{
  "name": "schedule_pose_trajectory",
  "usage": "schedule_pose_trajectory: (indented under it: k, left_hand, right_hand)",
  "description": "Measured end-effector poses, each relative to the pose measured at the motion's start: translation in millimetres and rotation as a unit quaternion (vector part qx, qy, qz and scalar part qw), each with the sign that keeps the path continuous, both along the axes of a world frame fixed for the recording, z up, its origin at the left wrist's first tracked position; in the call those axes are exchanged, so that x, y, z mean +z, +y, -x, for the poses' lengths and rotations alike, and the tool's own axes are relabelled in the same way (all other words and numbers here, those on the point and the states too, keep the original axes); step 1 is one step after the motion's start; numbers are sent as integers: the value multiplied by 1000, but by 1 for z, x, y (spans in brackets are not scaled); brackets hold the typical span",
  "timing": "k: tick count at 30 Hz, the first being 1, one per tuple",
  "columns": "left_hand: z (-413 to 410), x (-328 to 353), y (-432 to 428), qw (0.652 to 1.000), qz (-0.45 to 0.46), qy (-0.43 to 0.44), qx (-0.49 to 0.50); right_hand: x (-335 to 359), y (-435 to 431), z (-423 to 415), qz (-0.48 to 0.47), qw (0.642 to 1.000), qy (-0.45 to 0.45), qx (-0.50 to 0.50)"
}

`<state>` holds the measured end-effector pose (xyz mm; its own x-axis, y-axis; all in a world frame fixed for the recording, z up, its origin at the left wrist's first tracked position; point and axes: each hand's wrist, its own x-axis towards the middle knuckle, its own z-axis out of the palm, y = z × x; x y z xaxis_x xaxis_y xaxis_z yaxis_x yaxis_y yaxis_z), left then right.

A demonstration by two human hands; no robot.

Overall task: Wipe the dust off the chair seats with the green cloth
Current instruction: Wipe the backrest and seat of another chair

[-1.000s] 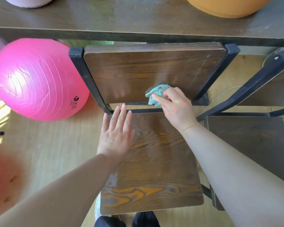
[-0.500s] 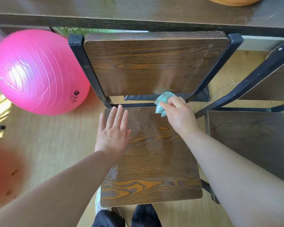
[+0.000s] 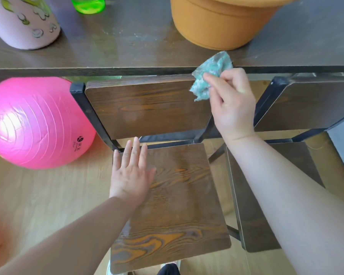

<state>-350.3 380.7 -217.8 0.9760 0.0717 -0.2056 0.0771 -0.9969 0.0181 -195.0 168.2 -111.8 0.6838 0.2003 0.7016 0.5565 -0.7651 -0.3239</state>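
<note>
The right hand (image 3: 232,108) pinches the crumpled green cloth (image 3: 211,74) in curled fingers at the top corner of the backrest (image 3: 147,108), by the bench (image 3: 127,46) edge. The left hand (image 3: 130,175) lies flat on the chair seat (image 3: 177,205), fingers straight, nearly together.

Sunlit pale wood floor (image 3: 38,195), dark table (image 3: 137,46)
</note>
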Motion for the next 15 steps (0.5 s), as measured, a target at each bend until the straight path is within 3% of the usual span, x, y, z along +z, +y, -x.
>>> schedule_pose_trajectory:
  k: [6, 15]
  left_hand:
    - [-21, 13, -23, 995, 39, -88, 18]
    - [-36, -5, -38, 996, 23, -86, -15]
  right_hand:
    - [-11, 2, -14, 40, 999, 0, 7]
    - [-34, 9, -15, -10, 999, -28, -21]
